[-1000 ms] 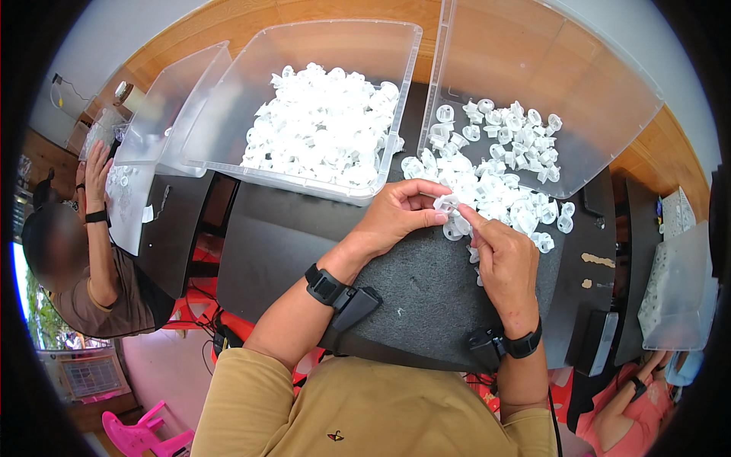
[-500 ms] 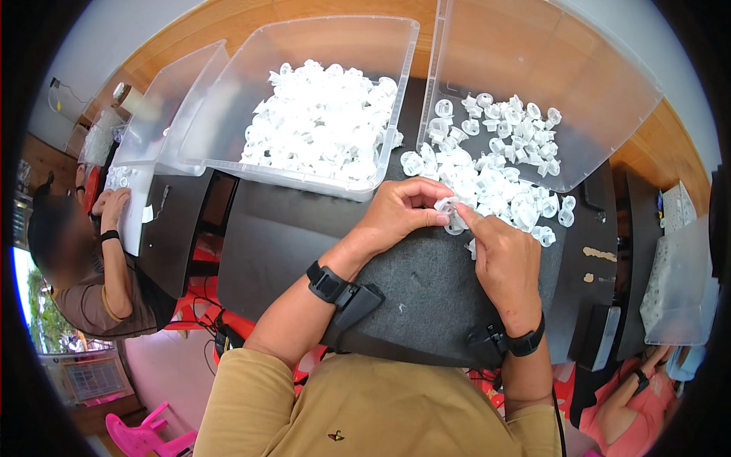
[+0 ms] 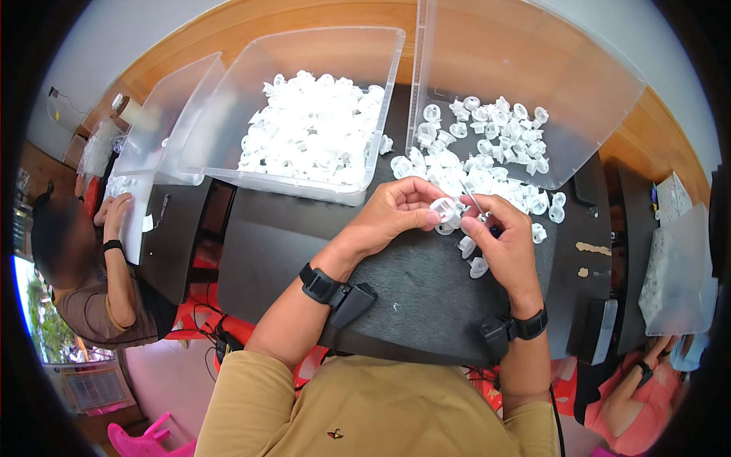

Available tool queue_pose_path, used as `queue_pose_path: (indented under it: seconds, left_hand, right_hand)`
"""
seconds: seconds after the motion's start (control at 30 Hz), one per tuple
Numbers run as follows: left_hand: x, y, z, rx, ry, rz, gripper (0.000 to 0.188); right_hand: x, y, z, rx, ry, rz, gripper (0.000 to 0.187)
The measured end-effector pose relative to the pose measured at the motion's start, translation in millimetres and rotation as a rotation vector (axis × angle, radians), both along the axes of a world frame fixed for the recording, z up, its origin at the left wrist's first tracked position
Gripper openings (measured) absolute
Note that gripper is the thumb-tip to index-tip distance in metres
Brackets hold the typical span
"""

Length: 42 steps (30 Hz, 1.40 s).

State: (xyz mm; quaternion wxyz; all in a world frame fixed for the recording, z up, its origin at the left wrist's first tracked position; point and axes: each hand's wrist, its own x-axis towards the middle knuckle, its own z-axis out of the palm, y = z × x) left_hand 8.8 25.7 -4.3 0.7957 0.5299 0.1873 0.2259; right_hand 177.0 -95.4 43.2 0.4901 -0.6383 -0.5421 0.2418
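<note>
My left hand [image 3: 388,217] pinches a small round white and clear plastic fitting [image 3: 442,209] between thumb and fingers, over the table's middle. Just right of it, my right hand [image 3: 506,247] is closed on a slim tool with a thin metal shaft [image 3: 473,198]; a dark blue part shows at the palm, and the rest is hidden by the fingers. A heap of similar white fittings [image 3: 434,161] lies right behind both hands. Two loose fittings [image 3: 478,267] rest on the dark table beside my right hand.
A clear bin [image 3: 304,188] full of white fittings stands behind on the left. Another clear bin [image 3: 601,99] lies tipped at the back right, fittings spilling from it. One person [image 3: 91,266] works at the far left table; another person's arm [image 3: 632,388] shows lower right.
My right hand has drawn back slightly from the fitting, and a metal tool shaft now shows between its fingers. The fitting has turned in my left hand. The view has shifted a little.
</note>
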Motion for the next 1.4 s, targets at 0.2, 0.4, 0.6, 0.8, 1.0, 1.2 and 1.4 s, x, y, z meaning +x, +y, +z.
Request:
queue_pose_path:
  seconds: [0.2,0.4,0.6,0.8,1.0,1.2,1.4]
  left_hand:
    - [2,-6,2,-0.015,0.022,-0.040,0.032]
    - [6,-9,-2,-0.019,-0.058,-0.015,0.037]
    - [6,-7,-5,-0.029,-0.073,0.084,0.040]
    - [4,0,-11,0.021,-0.031,0.117,0.041]
    - [4,2,-15,0.036,-0.040,0.150,0.038]
    - [5,2,-19,0.058,-0.059,0.149,0.036]
    - [5,1,-18,0.052,-0.038,0.148,0.035]
  right_hand:
    - [0,3,-14,-0.105,0.323,0.047,0.011]
    - [3,3,-16,-0.190,0.479,0.049,0.010]
    - [-7,0,-8,-0.055,0.134,-0.023,0.010]
    - [-11,-11,3,-0.054,-0.303,-0.030,0.026]
    - [-12,-11,-9,-0.031,-0.507,-0.042,0.043]
    - [-15,-9,-13,-0.013,-0.634,-0.047,0.048]
    - [-17,-10,-11,-0.031,-0.663,-0.055,0.046]
